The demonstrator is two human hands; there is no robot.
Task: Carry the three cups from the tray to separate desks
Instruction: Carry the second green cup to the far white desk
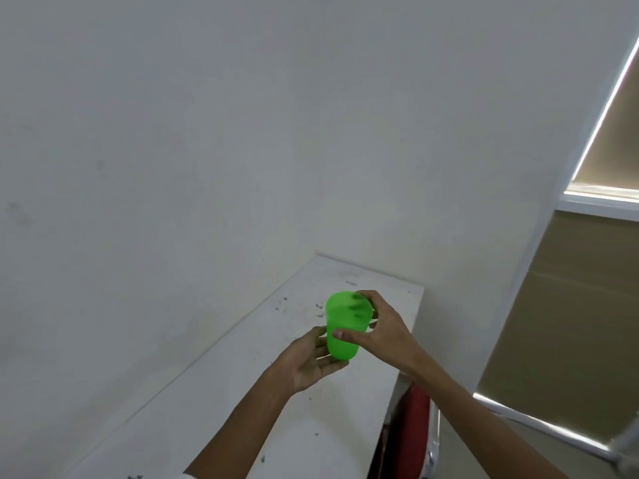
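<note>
A translucent green cup (342,344) is held upright above the white desk (242,402). My right hand (380,330) wraps its upper part, thumb across the front and fingers showing through the plastic at the back. My left hand (311,361) lies palm up beneath and beside the cup's base, fingers touching its lower side. Whether the base touches the desk I cannot tell. No tray and no other cups are in view.
The desk runs along a white wall (173,167) into a corner at the far end. A red chair (415,416) stands at the desk's right edge. A window with a drawn beige blind (615,140) is at the right.
</note>
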